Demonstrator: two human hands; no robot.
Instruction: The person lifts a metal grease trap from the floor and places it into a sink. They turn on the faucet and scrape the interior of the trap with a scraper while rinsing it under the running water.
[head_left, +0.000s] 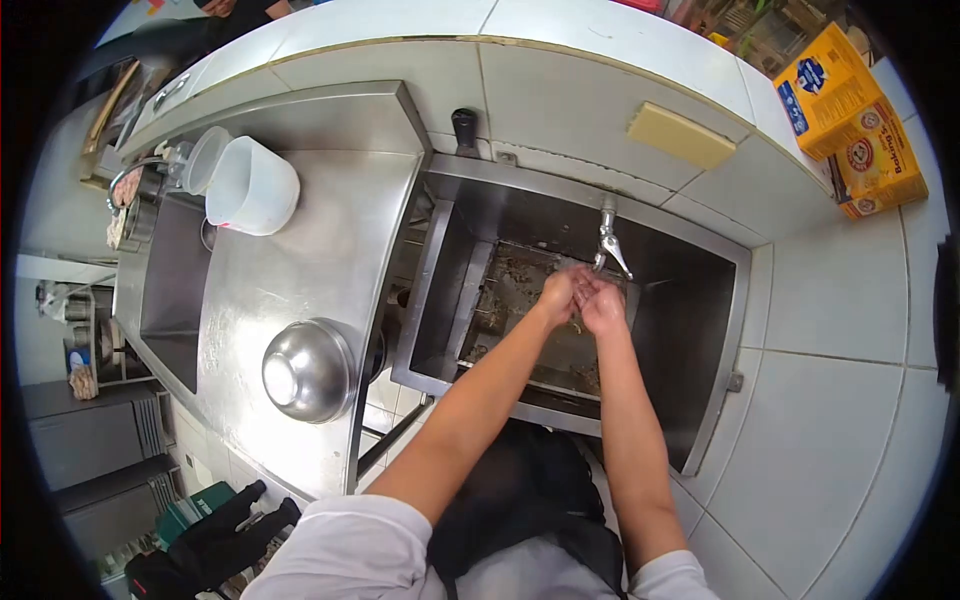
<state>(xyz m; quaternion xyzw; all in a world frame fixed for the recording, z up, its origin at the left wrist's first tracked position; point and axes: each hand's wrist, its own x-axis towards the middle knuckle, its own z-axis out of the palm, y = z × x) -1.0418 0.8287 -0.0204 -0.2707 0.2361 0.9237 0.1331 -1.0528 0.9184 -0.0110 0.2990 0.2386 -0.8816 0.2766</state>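
Both hands meet below the metal tap (608,240) over the dark steel sink (690,330). My left hand (562,293) has its fingers against those of my right hand (603,304). The right hand is slightly cupped, with its fingers extended toward the left one. Neither hand shows an object in it. Some of the fingertips overlap and are hard to make out. Just above the fingers, the tap's lever points down and to the right. Under the hands, the sink bottom (520,300) looks wet, with scattered brownish bits.
Left of the sink, a steel counter (310,240) holds an upturned metal bowl (308,370) and a white plastic container (252,186). Yellow baking soda boxes (868,150) stand on the tiled ledge. A yellow sponge-like block (682,136) is on the wall. Another person (235,18) is at upper left.
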